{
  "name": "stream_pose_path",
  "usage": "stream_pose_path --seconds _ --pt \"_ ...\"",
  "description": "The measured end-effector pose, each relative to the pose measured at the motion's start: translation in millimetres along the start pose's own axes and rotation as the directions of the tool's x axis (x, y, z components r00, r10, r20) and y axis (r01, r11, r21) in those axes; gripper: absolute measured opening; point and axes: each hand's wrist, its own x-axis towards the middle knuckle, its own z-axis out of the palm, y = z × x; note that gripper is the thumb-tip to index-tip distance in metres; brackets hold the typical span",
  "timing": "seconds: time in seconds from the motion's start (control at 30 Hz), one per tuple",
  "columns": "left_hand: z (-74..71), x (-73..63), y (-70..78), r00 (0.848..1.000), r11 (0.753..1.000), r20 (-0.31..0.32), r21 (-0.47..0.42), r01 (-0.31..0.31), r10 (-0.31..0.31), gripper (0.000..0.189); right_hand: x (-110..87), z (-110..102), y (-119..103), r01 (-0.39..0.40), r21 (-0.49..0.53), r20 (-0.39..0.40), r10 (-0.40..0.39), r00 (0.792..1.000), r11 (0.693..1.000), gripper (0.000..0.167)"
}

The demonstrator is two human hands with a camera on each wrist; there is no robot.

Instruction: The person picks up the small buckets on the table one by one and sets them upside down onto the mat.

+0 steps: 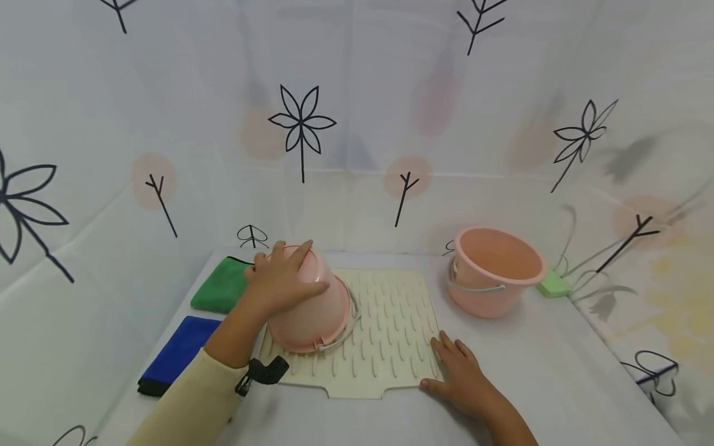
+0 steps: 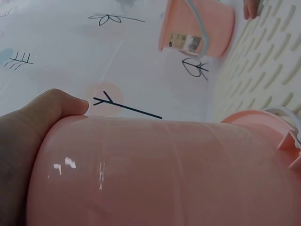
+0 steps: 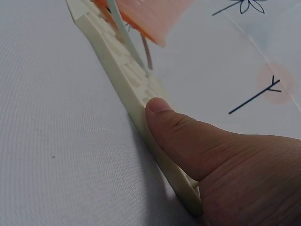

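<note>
A pink bucket [image 1: 312, 303] stands upside down on the left part of a cream plastic board [image 1: 385, 316] with rows of raised ridges. My left hand [image 1: 284, 279] grips the bucket round its upturned base, fingers spread over the top and thumb along the side. Its grey handle [image 1: 352, 322] droops to the right beside the rim. At the board's near right corner rests my right hand [image 1: 460, 378], with straight fingers along the right edge. In the right wrist view the thumb [image 3: 162, 113] lies against the board's near edge.
A second pink bucket [image 1: 485, 297] stands upright at the back right, beside a light green object [image 1: 554, 285]. Folded green cloth [image 1: 222, 286] and blue cloth [image 1: 181, 353] lie left of the board. Patterned white sheeting [image 1: 357, 124] hangs behind the table.
</note>
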Motion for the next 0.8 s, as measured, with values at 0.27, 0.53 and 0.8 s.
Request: stream_pose_path --seconds 0.27,0.53,0.8 --pt "5.3 9.6 3.1 0.999 1.0 0.031 0.007 -0.013 0.013 0.098 2.2 0.3 1.1 -0.003 -0.014 0.007 0.003 1.0 1.0 0.112" --pt "10.4 7.1 12.0 0.998 0.996 0.016 0.061 -0.065 0.065 0.096 1.1 -2.6 0.7 0.018 -0.027 -0.006 -0.018 1.0 0.999 0.11" --pt "13.2 5.9 21.5 0.982 0.971 0.063 0.151 -0.187 0.179 0.09 2.2 -0.3 0.4 -0.009 0.006 0.012 0.009 1.0 1.0 0.111"
